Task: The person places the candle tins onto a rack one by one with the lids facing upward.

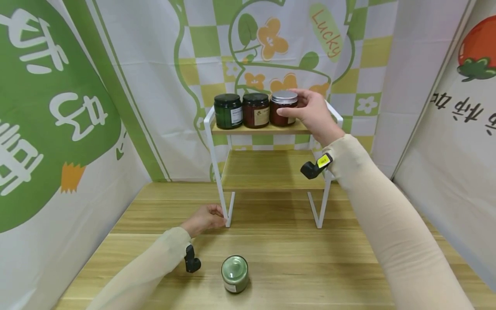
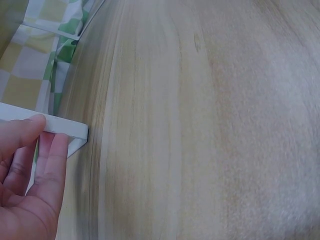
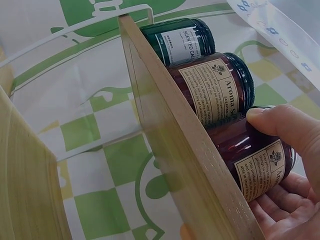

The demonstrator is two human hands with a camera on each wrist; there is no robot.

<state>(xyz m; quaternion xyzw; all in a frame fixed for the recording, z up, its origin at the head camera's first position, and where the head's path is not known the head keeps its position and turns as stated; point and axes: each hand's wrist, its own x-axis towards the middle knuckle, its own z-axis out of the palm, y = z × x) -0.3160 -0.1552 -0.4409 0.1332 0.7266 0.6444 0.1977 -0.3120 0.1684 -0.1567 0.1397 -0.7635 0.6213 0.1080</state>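
Note:
My right hand (image 1: 315, 113) grips a brown candle jar (image 1: 283, 113) with a silver lid at the right of the shelf's top board. In the right wrist view the thumb and fingers lie around this jar (image 3: 257, 160), its base at the board. Beside it stand a brown candle jar (image 1: 255, 113) and a green one (image 1: 227, 113), both black-lidded. Low at the left, my left hand (image 1: 205, 218) pinches the foot of the shelf's white frame (image 2: 65, 126) between thumb and fingers. A light green glass jar (image 1: 234, 271) stands on the table in front of the shelf.
The two-tier shelf has a lower wooden board (image 1: 271, 170) and white metal legs (image 1: 318, 211). It stands on a wood-grain table (image 1: 286, 258). Printed cloth walls (image 1: 151, 77) close off the back and both sides.

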